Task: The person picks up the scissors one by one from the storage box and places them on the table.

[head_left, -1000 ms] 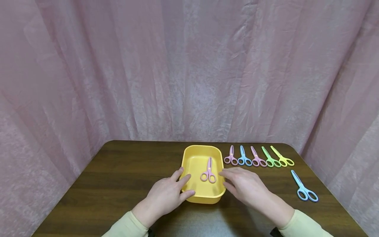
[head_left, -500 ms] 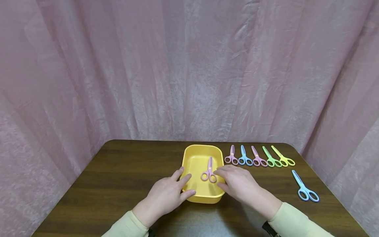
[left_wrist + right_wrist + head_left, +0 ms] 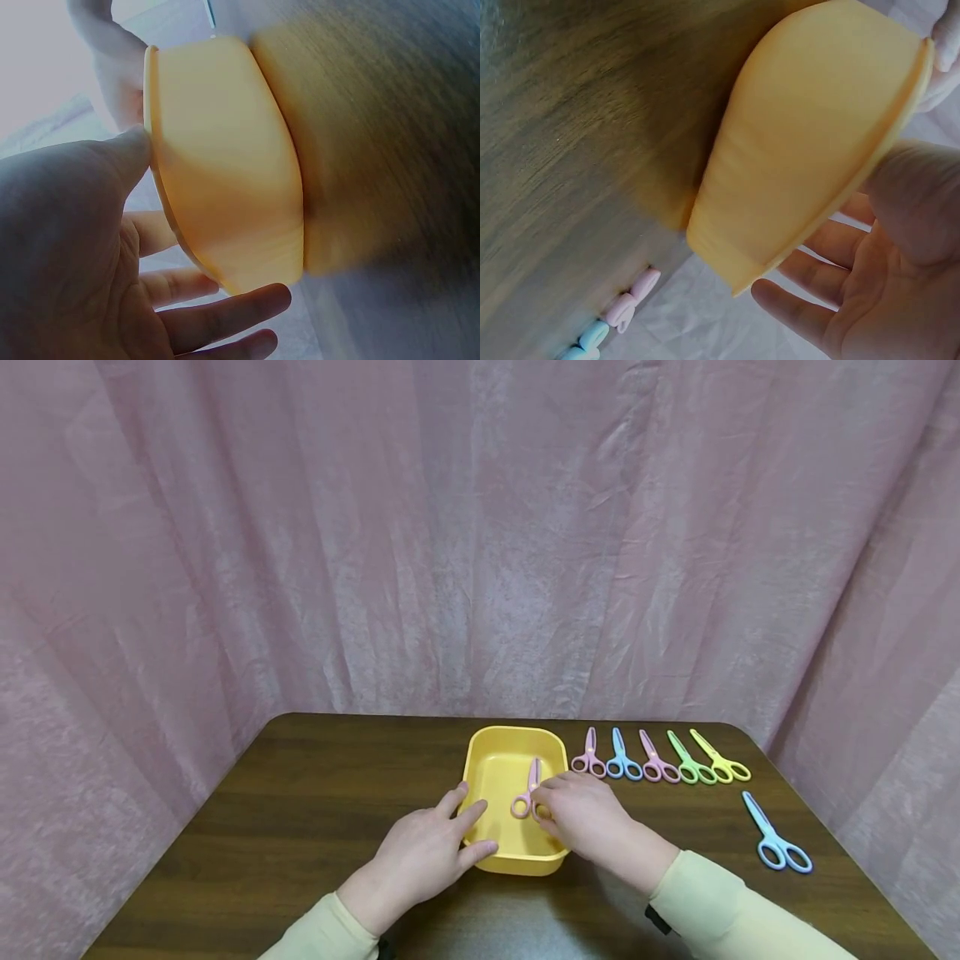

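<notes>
A yellow plastic tray (image 3: 517, 866) stands on the dark wooden table, with pink scissors (image 3: 534, 772) lying inside it. My left hand (image 3: 420, 856) rests on the tray's left rim, its fingers spread and fairly straight. In the left wrist view the thumb touches the rim while other fingers reach past the tray's end. My right hand (image 3: 592, 814) bends over the right rim, fingertips down at the right handle ring of the scissors. The tray wall (image 3: 802, 135) hides those fingertips in the right wrist view, so a pinch cannot be made out.
Right of the tray lie pink scissors (image 3: 589, 756), blue scissors (image 3: 619, 757), a second pink pair (image 3: 656, 759), green scissors (image 3: 687, 760) and yellow scissors (image 3: 717, 759) in a row. Light-blue scissors (image 3: 774, 836) lie nearer. A pink curtain (image 3: 450, 543) hangs behind the table.
My right hand has moved left from the tray's right rim to the pink scissors inside, its fingers now covering part of one ring. My left hand has stayed at the rim.
</notes>
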### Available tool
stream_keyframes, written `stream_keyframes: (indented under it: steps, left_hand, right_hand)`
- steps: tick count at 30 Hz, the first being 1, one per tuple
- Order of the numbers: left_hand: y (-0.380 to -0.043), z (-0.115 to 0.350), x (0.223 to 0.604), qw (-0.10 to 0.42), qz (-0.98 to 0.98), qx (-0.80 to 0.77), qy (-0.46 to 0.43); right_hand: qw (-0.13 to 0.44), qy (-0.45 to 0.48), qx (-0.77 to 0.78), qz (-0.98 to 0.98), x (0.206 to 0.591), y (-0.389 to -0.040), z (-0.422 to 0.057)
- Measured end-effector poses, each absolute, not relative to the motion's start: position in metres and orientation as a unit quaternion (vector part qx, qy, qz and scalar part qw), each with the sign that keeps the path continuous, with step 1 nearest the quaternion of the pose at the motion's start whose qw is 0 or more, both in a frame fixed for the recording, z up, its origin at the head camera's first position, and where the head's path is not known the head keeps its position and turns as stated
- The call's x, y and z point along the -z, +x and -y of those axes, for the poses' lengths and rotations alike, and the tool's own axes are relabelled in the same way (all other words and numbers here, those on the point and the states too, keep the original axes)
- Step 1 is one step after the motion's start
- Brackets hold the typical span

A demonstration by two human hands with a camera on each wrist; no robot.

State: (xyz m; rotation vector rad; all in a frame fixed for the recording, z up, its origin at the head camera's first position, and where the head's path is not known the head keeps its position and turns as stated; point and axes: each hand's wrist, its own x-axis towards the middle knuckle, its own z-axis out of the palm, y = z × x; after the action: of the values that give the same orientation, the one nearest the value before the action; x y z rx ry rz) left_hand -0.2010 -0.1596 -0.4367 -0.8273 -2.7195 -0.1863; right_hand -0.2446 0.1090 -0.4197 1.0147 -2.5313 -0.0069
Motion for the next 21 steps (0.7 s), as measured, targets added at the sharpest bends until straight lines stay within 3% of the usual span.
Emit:
stream_keyframes:
  steps: [10,21]
  left_hand:
    - [-0.201,0.159,0.435,0.147,0.945,0.068,-0.285]
    - [-0.201,0.159,0.435,0.147,0.945,0.065,-0.284]
  right_hand:
    - [0.213,0.345,0.057,0.912,0.428,-0.255,-0.102]
    - [0.132,0.327,0.069,0.933,0.426,-0.256,-0.093]
